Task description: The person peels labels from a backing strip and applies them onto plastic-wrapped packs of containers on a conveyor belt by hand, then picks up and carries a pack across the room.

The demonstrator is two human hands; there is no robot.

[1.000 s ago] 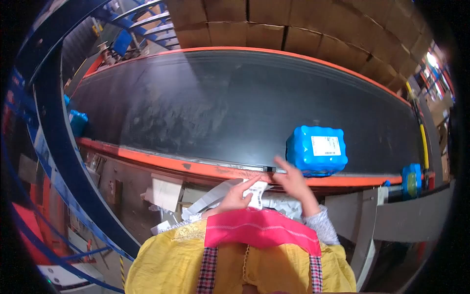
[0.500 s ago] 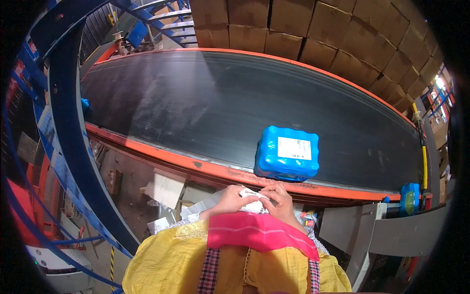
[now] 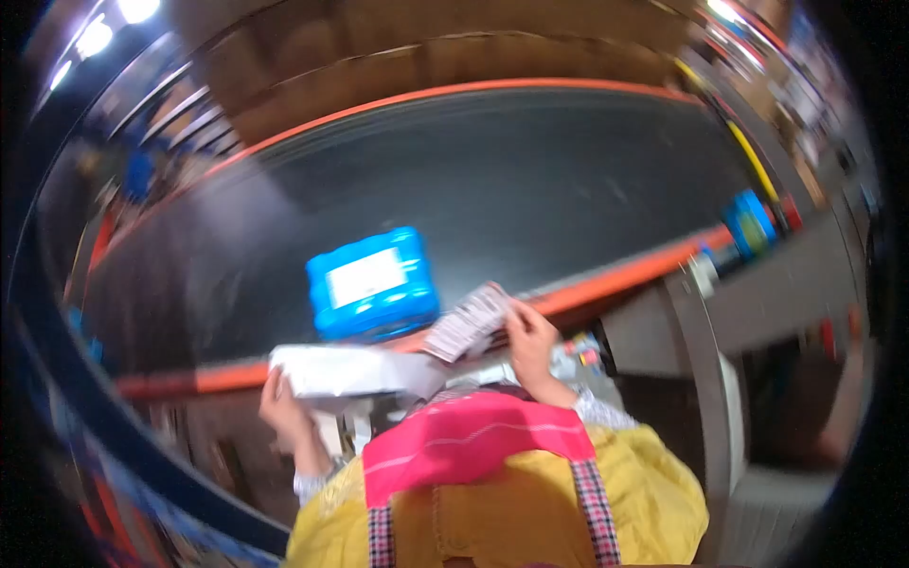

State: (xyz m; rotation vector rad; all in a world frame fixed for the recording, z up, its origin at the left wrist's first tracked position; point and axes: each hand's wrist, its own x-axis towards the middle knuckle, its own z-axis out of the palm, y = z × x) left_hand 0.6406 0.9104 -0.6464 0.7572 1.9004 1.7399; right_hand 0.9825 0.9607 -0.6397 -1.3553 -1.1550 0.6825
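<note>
Parted since the earlier frame, the left hand [image 3: 283,409] and right hand [image 3: 533,348] pinched between their fingers [image 3: 520,320], respectively, white paper [image 3: 336,372] left of centre and a printed label [image 3: 466,325] mid-frame, near a blue-wrapped pack [image 3: 379,314] on the conveyor belt [image 3: 549,189].

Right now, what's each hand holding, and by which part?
Left hand: white strip, by its left end. Right hand: printed label, by its right end.
</note>
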